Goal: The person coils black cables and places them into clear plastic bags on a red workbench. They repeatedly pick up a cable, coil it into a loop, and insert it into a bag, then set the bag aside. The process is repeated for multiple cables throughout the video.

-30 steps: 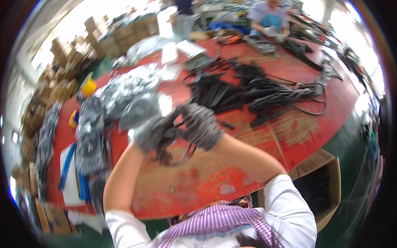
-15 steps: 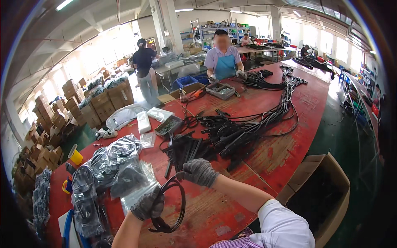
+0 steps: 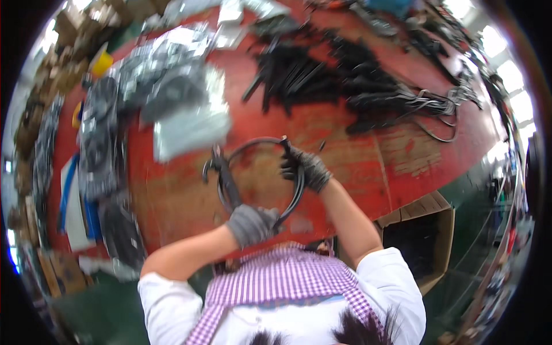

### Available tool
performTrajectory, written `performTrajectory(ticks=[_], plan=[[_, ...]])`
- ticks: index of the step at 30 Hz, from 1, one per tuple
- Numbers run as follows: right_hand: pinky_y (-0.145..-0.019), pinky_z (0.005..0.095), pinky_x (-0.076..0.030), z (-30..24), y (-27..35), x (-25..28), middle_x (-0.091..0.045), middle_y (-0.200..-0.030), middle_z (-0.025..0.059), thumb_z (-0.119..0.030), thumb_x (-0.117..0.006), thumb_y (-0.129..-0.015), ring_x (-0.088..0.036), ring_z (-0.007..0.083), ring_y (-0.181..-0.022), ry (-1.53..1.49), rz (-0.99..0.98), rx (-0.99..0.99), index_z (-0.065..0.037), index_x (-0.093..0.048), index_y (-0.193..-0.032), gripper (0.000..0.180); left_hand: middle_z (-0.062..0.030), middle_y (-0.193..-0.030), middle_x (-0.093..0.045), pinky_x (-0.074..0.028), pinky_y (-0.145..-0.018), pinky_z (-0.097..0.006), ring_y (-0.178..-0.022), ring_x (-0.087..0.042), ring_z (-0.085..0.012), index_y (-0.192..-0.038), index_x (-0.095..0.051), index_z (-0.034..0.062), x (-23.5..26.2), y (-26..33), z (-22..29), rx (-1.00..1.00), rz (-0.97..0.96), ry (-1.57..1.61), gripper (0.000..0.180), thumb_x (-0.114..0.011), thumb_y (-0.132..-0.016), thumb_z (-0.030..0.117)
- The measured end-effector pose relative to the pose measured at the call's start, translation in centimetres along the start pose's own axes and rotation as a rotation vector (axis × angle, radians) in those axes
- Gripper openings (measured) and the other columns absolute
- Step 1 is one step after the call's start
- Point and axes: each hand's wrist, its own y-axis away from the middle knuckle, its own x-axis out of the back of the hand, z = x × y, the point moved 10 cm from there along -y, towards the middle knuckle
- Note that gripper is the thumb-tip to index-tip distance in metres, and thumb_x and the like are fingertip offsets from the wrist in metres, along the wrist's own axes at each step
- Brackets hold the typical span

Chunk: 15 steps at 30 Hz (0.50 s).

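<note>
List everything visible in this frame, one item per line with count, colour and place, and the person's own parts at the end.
cable loop: one, black, held over the table between both hands
table: one, worn red top, fills the middle of the view
loose cables: a pile, black, far right part of the table
clear bags: several, silvery, far left part of the table
bagged cables: a stack, dark, along the table's left edge
cardboard box: one, brown, open, on the floor at the right
cartons: several, brown, upper left beyond the table
left hand: grey glove, grips the near side of the loop
right hand: dark grey glove, grips the far side of the loop
</note>
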Motion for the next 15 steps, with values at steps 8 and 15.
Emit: performTrajectory(ticks=[8,15], plan=[[-0.107,0.0453,-0.018,-0.9,3.5,-4.9,-0.036,-0.133,0.0212,-0.032,-0.052,-0.081,-0.032,0.0322,-0.125,1.329,0.485,0.533,-0.002,-0.037,-0.129,0.059,-0.0122,-0.076,-0.061,-0.046,-0.066,-0.042,-0.073,-0.060,-0.0304,-0.084,-0.056,0.0061,-4.6,2.0,-1.8,-0.028,0.345,0.140,0.030,-0.062,-0.076,0.034],[-0.106,0.0466,-0.022,0.6,2.5,-4.6,-0.039,-0.130,0.0198,-0.016,-0.049,-0.080,-0.036,0.0317,-0.123,1.348,0.584,0.625,0.000,-0.041,-0.126,0.049,-0.0201,-0.114,-0.047,-0.036,-0.091,-0.046,-0.104,-0.047,-0.0355,-0.129,-0.033,0.0028,0.1,3.9,-17.4,0.818,0.753,-0.040,0.076,-0.065,-0.065,0.028]])
